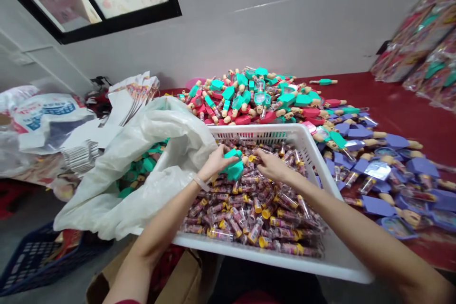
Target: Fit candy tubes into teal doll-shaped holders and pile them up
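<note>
My left hand [215,162] is closed around teal plastic pieces [233,166], with a small tan knob at the end towards the right hand. Facing it, my right hand [273,166] is closed in a pinch at a small clear tube with a yellow cap [252,157]; the fingers partly hide this tube. Both hands are above a white plastic crate [342,242] holding a heap of similar yellow-capped tubes [256,230]. Left of the crate, a translucent white bag [153,199] gapes and shows more teal pieces [144,166] inside.
Behind the crate rises a pile of teal and red pieces with tan knobs [242,95]. Purple ones [377,204] spread over the red surface [388,90] at right. A blue basket [32,261] and a cardboard box [185,278] stand low at left. Wrapped packs [420,42] lean far right.
</note>
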The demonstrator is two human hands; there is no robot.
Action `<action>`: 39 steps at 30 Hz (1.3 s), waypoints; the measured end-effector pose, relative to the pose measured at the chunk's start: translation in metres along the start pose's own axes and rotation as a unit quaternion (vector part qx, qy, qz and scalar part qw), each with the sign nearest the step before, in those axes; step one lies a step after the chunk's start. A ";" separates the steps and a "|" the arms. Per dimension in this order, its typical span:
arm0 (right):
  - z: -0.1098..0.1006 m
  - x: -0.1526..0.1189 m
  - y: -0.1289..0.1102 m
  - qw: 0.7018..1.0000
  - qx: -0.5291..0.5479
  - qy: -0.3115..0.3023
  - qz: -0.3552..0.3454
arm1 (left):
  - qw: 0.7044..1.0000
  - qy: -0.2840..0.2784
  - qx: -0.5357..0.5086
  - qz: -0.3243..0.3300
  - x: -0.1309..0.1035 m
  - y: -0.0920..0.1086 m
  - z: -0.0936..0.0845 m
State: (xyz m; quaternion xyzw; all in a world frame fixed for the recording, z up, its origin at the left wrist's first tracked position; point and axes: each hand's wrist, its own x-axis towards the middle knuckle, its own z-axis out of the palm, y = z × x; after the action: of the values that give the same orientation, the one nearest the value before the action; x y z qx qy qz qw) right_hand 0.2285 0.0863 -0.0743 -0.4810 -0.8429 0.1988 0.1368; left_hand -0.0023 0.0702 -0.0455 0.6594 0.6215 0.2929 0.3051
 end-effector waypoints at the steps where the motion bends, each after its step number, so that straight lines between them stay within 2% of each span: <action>1: 0.001 0.002 -0.001 1.000 -0.009 -0.001 -0.011 | 1.000 -0.005 -0.028 0.004 -0.004 0.003 0.001; 3: 0.003 0.004 -0.001 1.000 -0.019 -0.001 -0.012 | 0.990 -0.063 -0.124 -0.019 -0.014 0.011 0.001; 5: 0.004 0.004 -0.001 1.000 -0.023 0.002 -0.001 | 0.962 -0.157 -0.210 -0.069 -0.023 0.018 0.001; 7: 0.005 0.003 -0.002 0.999 -0.033 0.007 -0.007 | 0.950 -0.215 -0.215 -0.074 -0.030 0.021 0.000; 12: 0.009 -0.003 -0.011 0.995 -0.088 0.008 -0.049 | 0.980 -0.191 -0.022 0.057 -0.033 0.010 0.004; 16: 0.013 -0.005 -0.015 0.993 -0.102 -0.005 -0.064 | 0.978 -0.173 0.069 0.098 -0.032 0.000 0.011; 20: 0.012 -0.004 -0.012 0.999 -0.024 0.008 -0.035 | 0.984 -0.139 0.048 0.103 -0.031 0.001 0.009; 24: 0.009 -0.005 -0.008 0.999 0.023 0.031 -0.037 | 0.973 -0.209 -0.056 0.085 -0.034 0.011 0.002; 28: 0.005 -0.008 -0.008 0.994 -0.010 0.062 -0.086 | 0.959 -0.238 -0.099 0.115 -0.044 0.024 0.005; 34: -0.006 -0.011 -0.013 0.982 -0.125 0.100 -0.096 | 0.961 -0.206 -0.126 0.135 -0.060 0.032 0.023; 37: -0.007 -0.012 -0.015 0.978 -0.156 0.109 -0.079 | 0.963 -0.202 -0.075 0.161 -0.066 0.029 0.031; 39: -0.007 -0.012 -0.015 0.980 -0.152 0.093 -0.085 | 0.962 -0.205 -0.030 0.180 -0.068 0.026 0.035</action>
State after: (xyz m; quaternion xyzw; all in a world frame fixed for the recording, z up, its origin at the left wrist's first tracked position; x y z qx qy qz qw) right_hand 0.2262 0.0708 -0.0612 -0.4396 -0.8845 0.0100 0.1561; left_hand 0.0372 -0.0002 -0.0480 0.7965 0.4077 0.2201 0.3884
